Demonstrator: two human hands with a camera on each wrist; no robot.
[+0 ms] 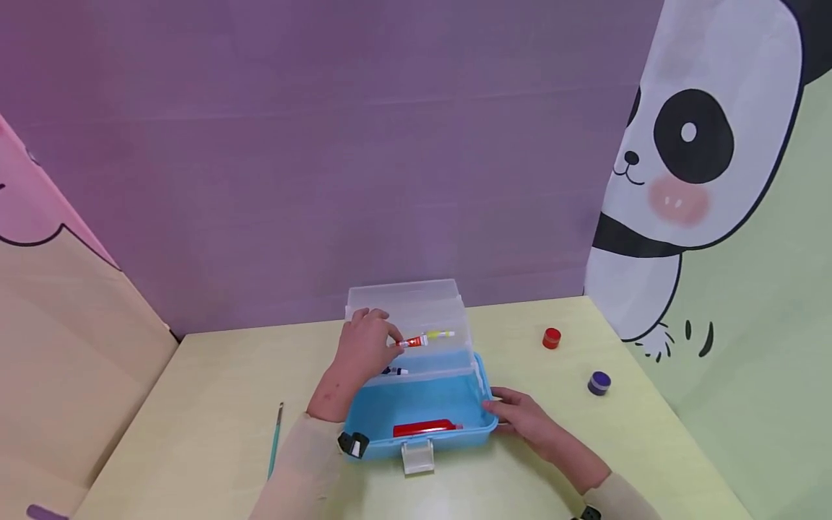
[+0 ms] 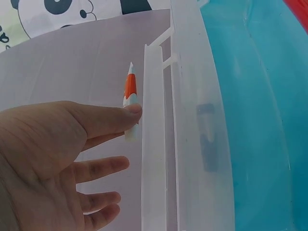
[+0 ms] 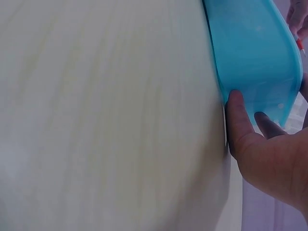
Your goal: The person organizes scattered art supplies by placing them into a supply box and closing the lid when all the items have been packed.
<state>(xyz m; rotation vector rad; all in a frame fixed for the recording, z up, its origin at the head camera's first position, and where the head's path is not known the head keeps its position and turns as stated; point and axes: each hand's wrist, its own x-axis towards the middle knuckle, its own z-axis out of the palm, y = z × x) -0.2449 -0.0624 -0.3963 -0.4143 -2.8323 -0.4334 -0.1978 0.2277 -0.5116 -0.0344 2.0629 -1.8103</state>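
Note:
Between thumb and fingertip, my left hand (image 1: 367, 343) pinches a small orange-red and white paint tube (image 1: 412, 341), held over the clear fold-out trays (image 1: 416, 296) of a blue plastic box (image 1: 383, 451). In the left wrist view the paint tube (image 2: 130, 89) points upward, and the other fingers are spread. My right hand (image 1: 526, 419) grips the box's right side, thumb at the rim and fingers against the outer wall (image 3: 260, 57). A yellow tube (image 1: 440, 334) and a dark-and-white tube (image 1: 395, 371) lie in the trays. Inside the box lies a red tube-shaped container (image 1: 422, 428).
A red-lidded paint pot (image 1: 551, 338) and a purple paint pot (image 1: 599, 383) stand on the table to the right. A teal paintbrush (image 1: 276, 440) lies left of the box. Behind the table (image 1: 214, 404) rises a purple backdrop (image 1: 325, 180). The box's white latch (image 1: 418, 458) hangs at its front.

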